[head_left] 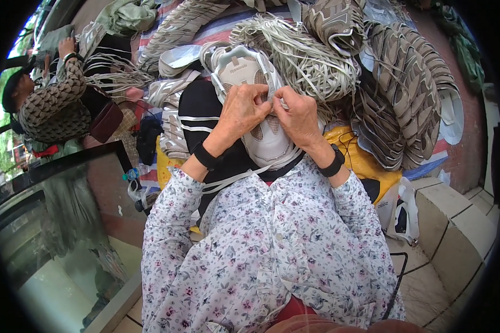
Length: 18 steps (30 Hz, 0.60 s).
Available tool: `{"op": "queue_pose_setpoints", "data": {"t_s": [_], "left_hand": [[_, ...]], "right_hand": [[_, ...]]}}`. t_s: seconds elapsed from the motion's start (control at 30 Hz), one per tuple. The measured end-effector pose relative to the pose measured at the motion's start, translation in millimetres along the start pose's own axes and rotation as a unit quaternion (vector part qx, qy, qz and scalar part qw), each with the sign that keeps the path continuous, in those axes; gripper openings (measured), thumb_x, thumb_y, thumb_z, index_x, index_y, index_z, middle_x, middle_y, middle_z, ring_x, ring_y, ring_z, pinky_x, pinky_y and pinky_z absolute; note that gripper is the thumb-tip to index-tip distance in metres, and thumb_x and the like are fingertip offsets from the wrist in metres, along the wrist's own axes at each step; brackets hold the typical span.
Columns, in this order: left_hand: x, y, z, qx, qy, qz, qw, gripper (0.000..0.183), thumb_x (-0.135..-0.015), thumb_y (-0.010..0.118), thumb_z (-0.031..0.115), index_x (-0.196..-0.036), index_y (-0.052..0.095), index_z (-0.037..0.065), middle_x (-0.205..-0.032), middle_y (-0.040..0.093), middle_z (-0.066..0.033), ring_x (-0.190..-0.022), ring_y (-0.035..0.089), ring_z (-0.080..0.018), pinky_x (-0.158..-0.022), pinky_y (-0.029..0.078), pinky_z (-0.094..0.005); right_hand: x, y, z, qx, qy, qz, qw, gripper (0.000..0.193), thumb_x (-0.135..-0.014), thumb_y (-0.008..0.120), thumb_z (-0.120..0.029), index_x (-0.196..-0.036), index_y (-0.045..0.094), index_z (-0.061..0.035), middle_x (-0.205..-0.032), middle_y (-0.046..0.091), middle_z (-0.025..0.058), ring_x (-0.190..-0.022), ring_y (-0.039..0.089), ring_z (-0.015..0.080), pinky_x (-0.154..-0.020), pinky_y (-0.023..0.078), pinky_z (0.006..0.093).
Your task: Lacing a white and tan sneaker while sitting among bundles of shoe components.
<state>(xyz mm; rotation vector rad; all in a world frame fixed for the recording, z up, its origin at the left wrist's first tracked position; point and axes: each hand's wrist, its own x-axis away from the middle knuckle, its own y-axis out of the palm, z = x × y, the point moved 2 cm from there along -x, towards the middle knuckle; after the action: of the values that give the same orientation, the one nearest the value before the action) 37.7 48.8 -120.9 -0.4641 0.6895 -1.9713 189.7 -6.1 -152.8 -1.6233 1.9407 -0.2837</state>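
Note:
A white and beige shoe upper (270,143) with mesh panels lies across my lap, over dark cloth, its rounded toe toward me. My left hand (241,111) bends over its left side, thumb and forefinger pinched together at the middle opening. My right hand (298,117) pinches from the other side, fingertips almost touching those of the left. A bit of pale shoelace shows between the two hands; the fingers hide most of it. Loose white laces (233,178) trail over my lap below the toe.
A large bundle of pale laces (300,55) lies beyond my hands. Rows of nested brown shoe uppers (408,89) stand at the right, paler ones (178,33) at the far left. A yellow bag (372,169) lies by my right knee. Another person (50,100) sits at the left.

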Motion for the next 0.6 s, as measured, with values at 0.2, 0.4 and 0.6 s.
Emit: {"op": "queue_pose_setpoints", "data": {"t_s": [0.2,0.4,0.6], "left_hand": [[0,-3,-7,-0.031,0.094,0.003,0.995,0.013,-0.074,0.059,0.005,-0.080,0.065,-0.005,-0.063,0.058,-0.0239,-0.052,0.058,-0.0345,-0.056,0.048,-0.0438],[-1,-6,-2,-0.051,0.112,0.014,0.992,0.012,-0.071,0.057,0.006,-0.068,0.061,-0.005,-0.063,0.058,-0.0266,-0.063,0.061,-0.0462,-0.061,0.049,-0.0510],[3,-6,-5,-0.035,0.062,0.024,0.997,0.015,-0.073,0.058,0.006,-0.076,0.069,-0.004,-0.068,0.065,-0.0261,-0.066,0.066,-0.0429,-0.065,0.053,-0.0485]], "right_hand": [[2,-1,22,-0.376,0.357,-0.113,0.848,0.012,-0.089,0.072,-0.017,-0.090,0.071,-0.0054,-0.072,0.064,-0.0003,-0.063,0.056,0.0070,-0.054,0.043,0.0242],[10,1,25,-0.412,0.335,-0.126,0.838,0.010,-0.091,0.073,-0.011,-0.090,0.063,-0.0077,-0.069,0.054,-0.0074,-0.052,0.041,-0.0001,-0.044,0.027,0.0182],[16,1,23,-0.360,0.286,-0.086,0.884,0.010,-0.095,0.071,-0.013,-0.095,0.065,-0.0047,-0.075,0.058,-0.0067,-0.061,0.046,-0.0009,-0.053,0.034,0.0161]]}}
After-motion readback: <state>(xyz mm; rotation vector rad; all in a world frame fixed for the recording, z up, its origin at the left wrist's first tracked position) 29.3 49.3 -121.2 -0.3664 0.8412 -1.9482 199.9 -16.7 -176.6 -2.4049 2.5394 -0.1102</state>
